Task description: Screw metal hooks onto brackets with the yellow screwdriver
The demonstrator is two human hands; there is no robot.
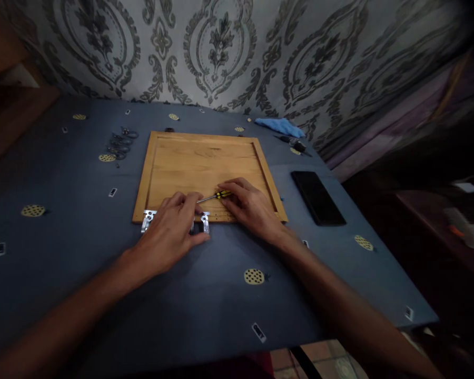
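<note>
A wooden panel [205,163] with a raised frame lies flat on the table. My right hand [250,208] pinches the yellow-and-black handle of a small screwdriver [223,195], its metal shaft pointing left toward my left fingertips. My left hand [168,226] is curled over the panel's near edge, fingers on the wood and thumb below. It closes around metal hinge parts that it largely covers. A silver hinge piece [148,221] shows left of this hand, and another silver hinge piece [205,223] shows by the thumb. The screwdriver's tip is hidden behind my left fingers.
A black phone [318,197] lies right of the panel. Behind it are dark tools [296,145] and a blue cloth [280,126]. Several dark metal pieces [121,142] sit in a cluster at the left. A patterned curtain [221,52] hangs along the table's far edge.
</note>
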